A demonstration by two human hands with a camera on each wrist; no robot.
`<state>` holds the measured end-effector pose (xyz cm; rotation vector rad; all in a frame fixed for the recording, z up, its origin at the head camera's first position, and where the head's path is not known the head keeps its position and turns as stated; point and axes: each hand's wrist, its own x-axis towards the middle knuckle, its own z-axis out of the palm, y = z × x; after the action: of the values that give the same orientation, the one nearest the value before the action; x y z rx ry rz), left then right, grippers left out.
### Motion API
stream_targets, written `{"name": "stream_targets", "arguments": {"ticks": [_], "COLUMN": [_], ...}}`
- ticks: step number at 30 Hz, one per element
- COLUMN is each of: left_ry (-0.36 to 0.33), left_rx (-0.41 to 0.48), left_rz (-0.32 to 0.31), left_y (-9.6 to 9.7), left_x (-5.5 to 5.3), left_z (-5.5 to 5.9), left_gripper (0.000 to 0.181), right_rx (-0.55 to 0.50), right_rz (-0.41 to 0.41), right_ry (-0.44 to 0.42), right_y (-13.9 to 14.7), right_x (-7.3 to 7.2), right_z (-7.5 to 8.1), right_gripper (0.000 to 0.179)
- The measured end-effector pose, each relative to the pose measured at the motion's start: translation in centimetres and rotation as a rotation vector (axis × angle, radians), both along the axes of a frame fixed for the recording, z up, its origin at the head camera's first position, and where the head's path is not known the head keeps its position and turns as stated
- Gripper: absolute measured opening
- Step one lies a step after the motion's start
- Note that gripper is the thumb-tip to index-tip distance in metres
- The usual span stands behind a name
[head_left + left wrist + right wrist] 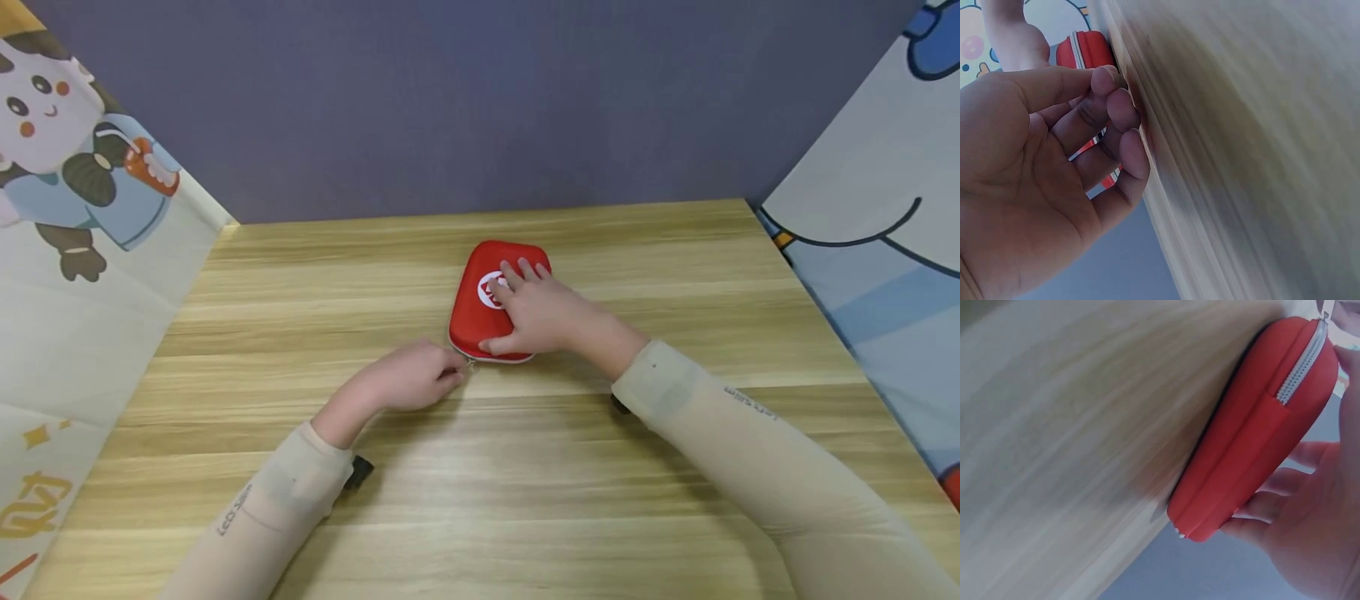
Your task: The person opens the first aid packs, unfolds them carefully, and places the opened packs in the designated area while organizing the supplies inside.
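Left hand (408, 377) pinches zipper pull (471, 364) at near-left corner of red case (474, 321); right hand (542, 315), fingers spread, rests on top (thumb by near edge). Case lies flat on bench (525, 475), ahead and right of my left hand, directly under my right, long axis running away from me, leaning slightly right.

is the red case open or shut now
Shut, as far as it shows: in the right wrist view, the red case has no gap along its visible zip.

Room left of case (486, 325) — wall (480, 108) behind
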<state>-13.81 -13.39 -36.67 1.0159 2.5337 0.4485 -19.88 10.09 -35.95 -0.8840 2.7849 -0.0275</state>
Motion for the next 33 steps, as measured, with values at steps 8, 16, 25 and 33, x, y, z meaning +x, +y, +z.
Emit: {"name": "stream_targets", "arguments": {"ticks": [8,16,25,33], "left_ry": [-0.031,-0.01,-0.007,-0.011], "left_rx": [-0.004,0.018,0.004,-0.007], "left_rz": [0.01,-0.015,-0.015,-0.006], "left_y": [0.5,1.0,1.6,2.0], "left_x": [0.3,0.7,0.9,1.2], "left_z": [0.0,0.1,0.0,-0.1], "left_gripper": [0.028,0.026,0.023,0.021], "right_rx": [0.046,0.085,0.113,0.125], "right_rz": [-0.051,-0.08,-0.107,-0.09], "right_ry": [0.041,0.073,0.101,0.183], "right_y": [-0.9,-1.6,-2.3,-2.6], "right_x": [0.7,1.1,1.5,1.6], "right_z": [0.1,0.4,0.6,0.6], "right_gripper": [0.104,0.102,0.102,0.097]}}
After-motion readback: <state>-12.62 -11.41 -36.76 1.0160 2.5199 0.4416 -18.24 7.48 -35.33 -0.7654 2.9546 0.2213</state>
